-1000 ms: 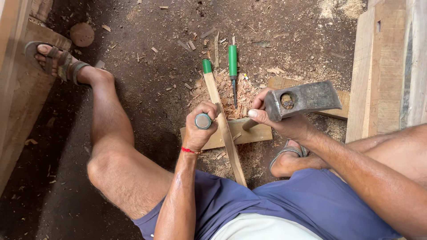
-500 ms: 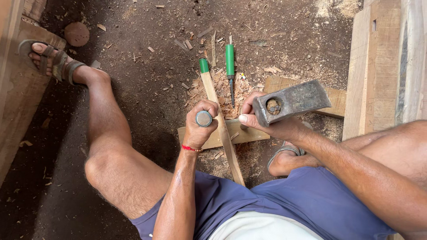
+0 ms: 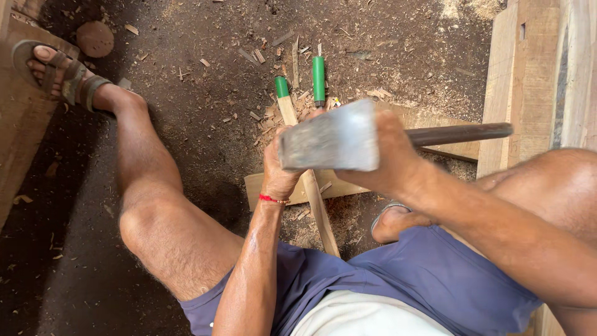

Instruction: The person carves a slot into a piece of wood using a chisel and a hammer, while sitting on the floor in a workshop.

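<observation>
Right now our right hand (image 3: 392,155) clenches the hammer head (image 3: 329,144) above our left hand (image 3: 280,174), whose fingers grip a tool we cannot see over the wooden strip (image 3: 314,199). A glancing blow could strike those knuckles or split the strip.

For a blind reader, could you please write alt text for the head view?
The right hand holds a metal hammer head over the left hand, which grips a wooden stick on a dirt floor littered with wood chips.
</observation>
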